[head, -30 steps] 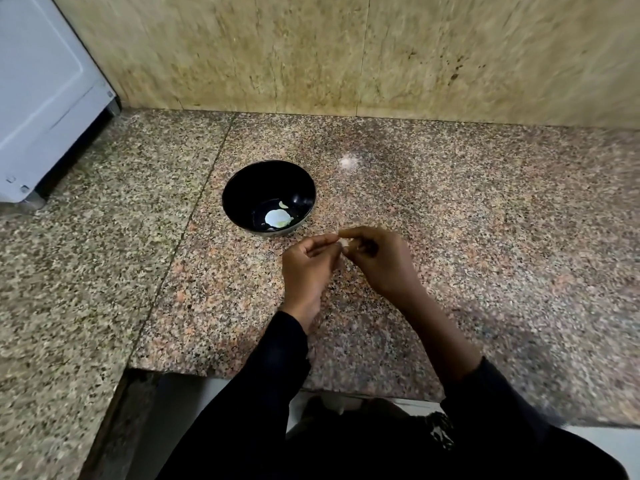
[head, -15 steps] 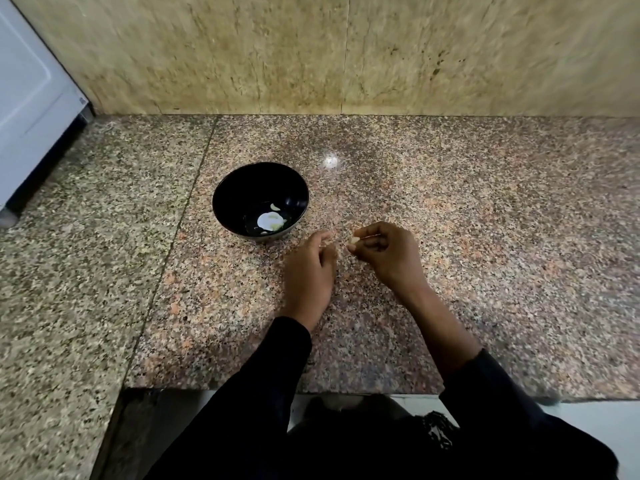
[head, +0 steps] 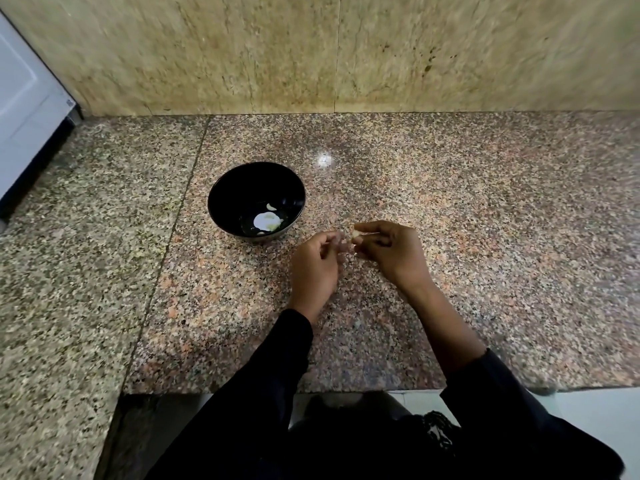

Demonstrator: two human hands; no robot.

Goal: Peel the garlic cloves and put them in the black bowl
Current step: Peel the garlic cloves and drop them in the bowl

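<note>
Pinching a garlic clove in right hand, left hand loosely curled, empty, black bowl nearby

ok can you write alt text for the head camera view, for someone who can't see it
The right hand pinches a garlic clove above a granite counter, with the left hand loosely curled beside it. A black bowl to their left holds a few pale pieces.

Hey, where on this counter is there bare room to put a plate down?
The widest bare patch of the speckled granite counter lies right of the right hand, back to the beige stone wall. Another lies left of the round black bowl, toward the white appliance. It is crowded between bowl and left hand, where the small pale garlic clove is pinched.
</note>
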